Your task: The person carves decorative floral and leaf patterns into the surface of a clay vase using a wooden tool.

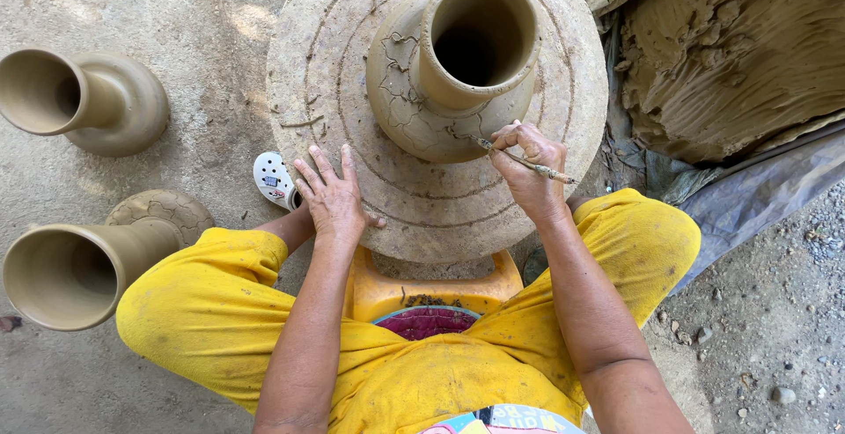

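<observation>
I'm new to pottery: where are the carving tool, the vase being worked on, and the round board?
tool (525, 162), head view, mid-shaft.
vase (414, 91), head view, carved shoulder.
board (422, 209), head view, bare front surface.

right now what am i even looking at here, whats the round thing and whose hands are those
This is one picture from a camera worn on a person's head, looking straight down at their own hands and lap. The person sits in yellow trousers over a yellow stool.

The round thing is a clay-caked turning disc, a potter's work surface. On it stands a soft clay vase with a wide mouth; lines are cut into its shoulder.

The left hand lies flat on the disc's near edge, holding nothing. The right hand pinches a thin stick tool, its tip touching the vase's shoulder.

On the ground at the left are two more vases. At the upper right lies a big heap of raw clay on plastic sheeting.
</observation>
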